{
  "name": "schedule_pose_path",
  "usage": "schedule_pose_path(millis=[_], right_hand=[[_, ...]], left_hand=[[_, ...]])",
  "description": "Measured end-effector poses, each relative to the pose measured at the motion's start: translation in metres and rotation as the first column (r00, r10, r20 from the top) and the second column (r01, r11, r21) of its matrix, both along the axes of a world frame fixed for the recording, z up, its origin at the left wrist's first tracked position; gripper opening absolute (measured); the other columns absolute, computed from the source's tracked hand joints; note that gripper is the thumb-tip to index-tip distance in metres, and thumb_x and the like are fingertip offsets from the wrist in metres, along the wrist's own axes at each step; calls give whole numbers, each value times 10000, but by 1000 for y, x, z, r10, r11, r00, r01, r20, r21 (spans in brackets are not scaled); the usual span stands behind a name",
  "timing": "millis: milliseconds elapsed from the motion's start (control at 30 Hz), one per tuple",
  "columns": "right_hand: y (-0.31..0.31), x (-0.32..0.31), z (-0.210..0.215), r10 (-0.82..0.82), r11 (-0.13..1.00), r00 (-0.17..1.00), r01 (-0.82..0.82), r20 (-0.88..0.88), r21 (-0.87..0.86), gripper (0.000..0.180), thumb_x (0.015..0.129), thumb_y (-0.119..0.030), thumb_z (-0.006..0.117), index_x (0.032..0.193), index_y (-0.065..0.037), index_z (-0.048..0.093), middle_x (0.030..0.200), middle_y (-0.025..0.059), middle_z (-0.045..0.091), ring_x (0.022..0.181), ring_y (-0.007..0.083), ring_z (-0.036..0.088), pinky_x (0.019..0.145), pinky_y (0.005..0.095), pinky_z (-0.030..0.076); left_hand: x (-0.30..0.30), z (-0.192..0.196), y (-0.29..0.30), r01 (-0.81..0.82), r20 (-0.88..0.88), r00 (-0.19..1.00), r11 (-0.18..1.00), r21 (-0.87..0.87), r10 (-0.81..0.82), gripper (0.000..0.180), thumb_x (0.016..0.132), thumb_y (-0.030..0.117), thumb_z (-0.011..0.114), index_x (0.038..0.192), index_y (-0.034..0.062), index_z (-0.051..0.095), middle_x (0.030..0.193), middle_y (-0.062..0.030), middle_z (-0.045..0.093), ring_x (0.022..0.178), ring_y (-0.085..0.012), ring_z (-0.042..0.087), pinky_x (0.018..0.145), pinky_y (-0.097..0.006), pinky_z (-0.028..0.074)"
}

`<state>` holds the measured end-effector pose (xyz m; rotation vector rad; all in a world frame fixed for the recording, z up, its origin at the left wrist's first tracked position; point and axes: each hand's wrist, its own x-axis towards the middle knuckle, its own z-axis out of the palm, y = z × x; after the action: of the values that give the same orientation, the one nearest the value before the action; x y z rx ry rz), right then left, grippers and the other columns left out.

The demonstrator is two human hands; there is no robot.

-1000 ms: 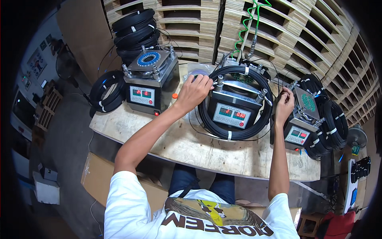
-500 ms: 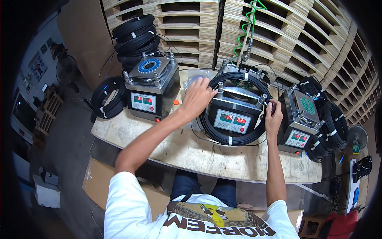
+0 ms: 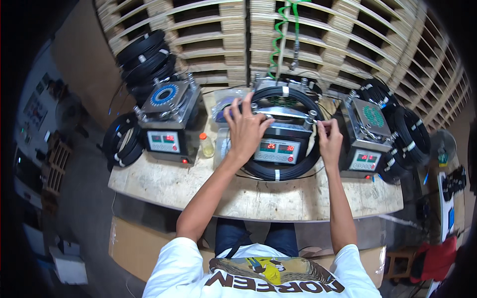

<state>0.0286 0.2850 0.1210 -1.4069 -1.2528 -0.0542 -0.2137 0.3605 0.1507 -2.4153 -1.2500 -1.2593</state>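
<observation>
A coil of black cable [image 3: 279, 175], bound with white ties, leans upright around the front of the middle bench machine [image 3: 276, 131]. That machine has a metal top plate and a lit display panel [image 3: 275, 151]. My left hand [image 3: 244, 130] is open, fingers spread, over the coil's left side; its thumb reaches toward the machine's top and it holds nothing I can see. Beside the metal knob [image 3: 311, 117] at the machine's right corner, my right hand [image 3: 330, 138] pinches its thumb and fingers together at the coil's right edge. Anything between those fingertips is too small to make out.
Similar machines stand left [image 3: 166, 141] with a blue-ringed plate and right [image 3: 366, 159] with green pieces. An orange-capped bottle [image 3: 206, 147] stands on the wooden table [image 3: 198, 196]. Cable coils lie left [image 3: 121, 139] and right [image 3: 411, 134]. Pallets [image 3: 208, 35] rise behind, near a green coiled hose [image 3: 276, 44].
My left hand has turned and spread its fingers, moving lower over the coil's left side. My right hand stays pinched near the right knob. The whole view has shifted slightly.
</observation>
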Motion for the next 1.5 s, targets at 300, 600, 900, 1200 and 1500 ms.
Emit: schedule_pose_path(millis=[300,600,900,1200,1500], right_hand=[[-7,-15,14,-31,985,994,13,106,171,308,826,-89,732,1072,-5,567,975,148,556,1056,347,539,914,419,431],[-5,-4,11,99,990,995,-99,5,99,265,860,-102,735,1022,15,560,1099,174,530,878,321,569,795,379,469],[-12,-30,3,55,998,998,-55,-18,15,153,882,-47,724,901,30,593,693,114,562,591,193,532,561,346,434],[14,-59,16,78,996,980,-69,186,-52,161,913,-104,683,947,7,571,861,206,652,803,418,643,664,469,488],[107,-3,170,386,920,720,-257,576,-294,176,833,-170,765,937,-42,705,681,118,624,682,247,637,622,411,487]], left_hand=[[-39,-8,18,294,322,901,955,36,-289,293,791,201,842,766,36,601,1400,-200,435,1240,-377,489,1037,-459,392],[-39,-11,29,370,329,897,909,-190,-297,1090,768,316,865,1582,84,178,1480,-227,396,1327,-342,465,1058,-438,432],[-35,-11,45,416,379,885,824,-386,-269,1142,733,355,886,1576,55,176,1337,-262,540,1253,-350,541,1076,-415,411],[-28,-14,40,398,368,890,852,-338,-270,1065,761,375,860,1550,21,239,1406,-263,481,1327,-388,481,1100,-424,388],[-54,0,56,576,405,817,622,-531,-410,817,936,407,692,1526,-10,310,1476,-237,449,1381,-303,442,1143,-378,330]])
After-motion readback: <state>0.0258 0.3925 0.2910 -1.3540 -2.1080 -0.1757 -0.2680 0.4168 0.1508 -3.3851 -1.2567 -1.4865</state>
